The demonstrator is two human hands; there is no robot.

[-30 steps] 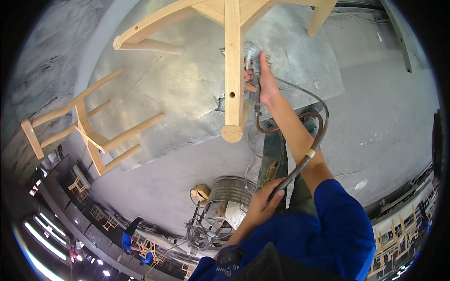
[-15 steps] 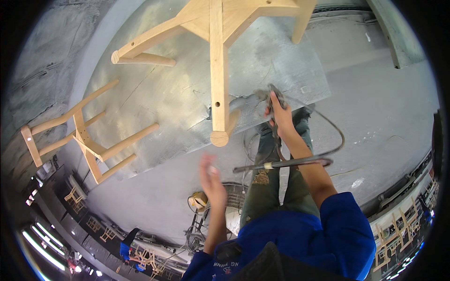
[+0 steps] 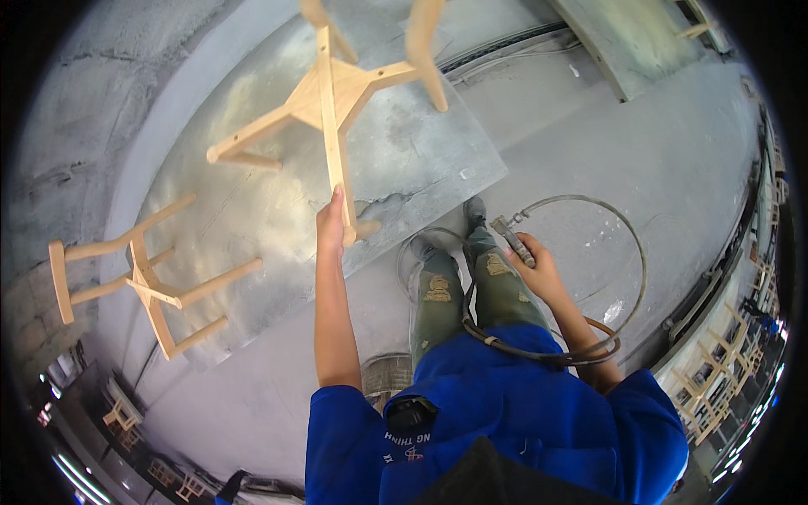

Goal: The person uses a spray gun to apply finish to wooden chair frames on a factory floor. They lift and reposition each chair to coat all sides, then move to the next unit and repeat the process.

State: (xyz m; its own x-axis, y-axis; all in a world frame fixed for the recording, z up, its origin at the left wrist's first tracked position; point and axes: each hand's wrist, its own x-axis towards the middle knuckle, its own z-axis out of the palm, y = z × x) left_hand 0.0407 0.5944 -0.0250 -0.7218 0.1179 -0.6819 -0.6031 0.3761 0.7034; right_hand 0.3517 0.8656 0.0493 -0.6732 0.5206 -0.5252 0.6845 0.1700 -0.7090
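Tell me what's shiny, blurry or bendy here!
In the head view, straight edges bend near the rim; pale glare lies on the flat grey worktop; long white tube lights glow lower left; on the larger pale wooden frame, the upper-right leg seems blurry.

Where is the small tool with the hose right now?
In the head view, the small tool is right of centre, held in the right fingers, just right of the green trousers and below the right corner of the grey work surface.
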